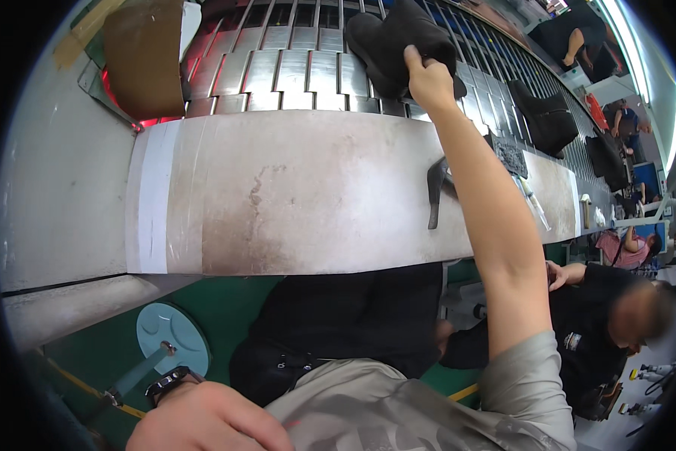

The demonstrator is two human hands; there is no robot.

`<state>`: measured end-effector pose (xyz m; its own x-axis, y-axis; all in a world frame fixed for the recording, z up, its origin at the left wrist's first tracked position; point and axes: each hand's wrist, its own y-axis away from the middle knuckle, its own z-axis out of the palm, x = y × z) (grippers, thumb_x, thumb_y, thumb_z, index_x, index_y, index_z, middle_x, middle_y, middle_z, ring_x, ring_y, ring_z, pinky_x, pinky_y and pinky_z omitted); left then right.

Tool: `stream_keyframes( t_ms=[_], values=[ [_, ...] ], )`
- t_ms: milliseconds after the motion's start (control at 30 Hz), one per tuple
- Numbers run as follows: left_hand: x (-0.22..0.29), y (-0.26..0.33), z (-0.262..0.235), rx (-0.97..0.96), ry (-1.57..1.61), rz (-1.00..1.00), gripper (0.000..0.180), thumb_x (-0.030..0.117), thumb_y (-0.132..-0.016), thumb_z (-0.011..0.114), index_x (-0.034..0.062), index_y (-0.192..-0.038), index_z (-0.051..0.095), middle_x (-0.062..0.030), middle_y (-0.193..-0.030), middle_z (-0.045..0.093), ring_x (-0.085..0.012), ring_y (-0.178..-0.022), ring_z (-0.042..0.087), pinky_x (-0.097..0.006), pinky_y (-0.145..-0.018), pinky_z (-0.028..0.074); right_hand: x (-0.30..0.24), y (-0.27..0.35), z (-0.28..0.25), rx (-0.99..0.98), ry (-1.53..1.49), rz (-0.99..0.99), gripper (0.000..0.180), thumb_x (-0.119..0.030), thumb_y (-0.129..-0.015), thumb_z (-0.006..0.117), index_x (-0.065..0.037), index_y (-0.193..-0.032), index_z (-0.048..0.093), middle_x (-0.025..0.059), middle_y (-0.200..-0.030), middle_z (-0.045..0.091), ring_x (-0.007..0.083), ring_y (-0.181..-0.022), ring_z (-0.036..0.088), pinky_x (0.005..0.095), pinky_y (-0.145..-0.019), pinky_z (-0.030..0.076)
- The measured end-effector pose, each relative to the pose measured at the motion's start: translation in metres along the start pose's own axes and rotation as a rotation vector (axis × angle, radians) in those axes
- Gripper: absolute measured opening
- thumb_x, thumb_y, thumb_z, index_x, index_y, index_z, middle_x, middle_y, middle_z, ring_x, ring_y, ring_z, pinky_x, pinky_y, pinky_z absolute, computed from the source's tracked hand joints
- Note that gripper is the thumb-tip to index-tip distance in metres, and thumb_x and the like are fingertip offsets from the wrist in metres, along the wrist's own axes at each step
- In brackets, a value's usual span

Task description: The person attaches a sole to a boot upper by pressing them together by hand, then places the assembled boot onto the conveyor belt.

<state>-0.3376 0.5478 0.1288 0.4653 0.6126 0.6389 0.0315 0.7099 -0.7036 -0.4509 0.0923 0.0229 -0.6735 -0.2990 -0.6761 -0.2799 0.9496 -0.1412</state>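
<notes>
My right hand (430,81) reaches over the bench to the far side and grips a dark ankle boot (398,46) by its upper. The thumb lies on the outside of the boot, and the other fingers are partly hidden. The boot rests on a slatted metal conveyor (289,69), close to a second dark boot (544,119) with a zip, farther right. Low at the left, near my body, is my left hand (210,421), a black watch on its wrist. The picture's edge cuts off its fingers, and no held thing shows.
Between me and the conveyor runs a stained, pale bench top (315,195). A dark curved tool (435,194) and a grey textured block (509,155) lie near my right forearm. A brown board (142,59) stands far left. A co-worker (578,331) sits close at right.
</notes>
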Motion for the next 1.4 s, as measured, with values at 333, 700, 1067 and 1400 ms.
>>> stream_keyframes(
  t_ms=[333, 700, 1067, 1400],
  values=[
    [-0.130, 0.069, -0.053, 0.183, -1.363, -0.363, 0.024, 0.010, -0.081, 0.085, 0.0076, -0.074, 0.063, -0.0077, -0.066, 0.058, -0.0298, -0.057, 0.059, -0.041, -0.054, 0.045, 0.052, 0.118, -0.032, 0.075, 0.088, -0.251, 0.041, -0.039, -0.096, 0.071, -0.001, -0.108, 0.082, 0.0234, -0.103, 0.079, 0.0401, -0.099, 0.076, 0.0466, -0.095, 0.057],
    [-0.159, 0.080, -0.054, 0.201, -1.827, -0.164, 0.034, 0.012, -0.085, 0.081, 0.0104, -0.068, 0.051, -0.0096, -0.065, 0.053, -0.0339, -0.059, 0.056, -0.046, -0.055, 0.040, 0.063, 0.124, -0.033, 0.215, -0.038, -0.251, 0.032, -0.034, -0.094, 0.073, -0.003, -0.092, 0.081, 0.0238, -0.090, 0.077, 0.0451, -0.087, 0.074, 0.0513, -0.081, 0.058],
    [-0.159, 0.081, -0.053, 0.244, -1.815, -0.145, 0.034, 0.011, -0.083, 0.081, 0.0098, -0.068, 0.051, -0.0098, -0.065, 0.053, -0.0354, -0.061, 0.057, -0.047, -0.056, 0.041, 0.063, 0.126, -0.034, 0.186, -0.078, -0.248, 0.032, -0.032, -0.095, 0.073, -0.001, -0.090, 0.080, 0.0220, -0.088, 0.078, 0.0397, -0.084, 0.076, 0.0474, -0.079, 0.058],
    [-0.150, 0.076, -0.054, 0.297, -1.807, -0.162, 0.032, 0.013, -0.081, 0.081, 0.0101, -0.066, 0.054, -0.0093, -0.065, 0.056, -0.0352, -0.061, 0.060, -0.047, -0.055, 0.043, 0.054, 0.124, -0.032, 0.169, -0.091, -0.283, 0.033, -0.033, -0.095, 0.073, -0.002, -0.087, 0.080, 0.0196, -0.083, 0.078, 0.0395, -0.082, 0.076, 0.0485, -0.085, 0.058]
  ],
)
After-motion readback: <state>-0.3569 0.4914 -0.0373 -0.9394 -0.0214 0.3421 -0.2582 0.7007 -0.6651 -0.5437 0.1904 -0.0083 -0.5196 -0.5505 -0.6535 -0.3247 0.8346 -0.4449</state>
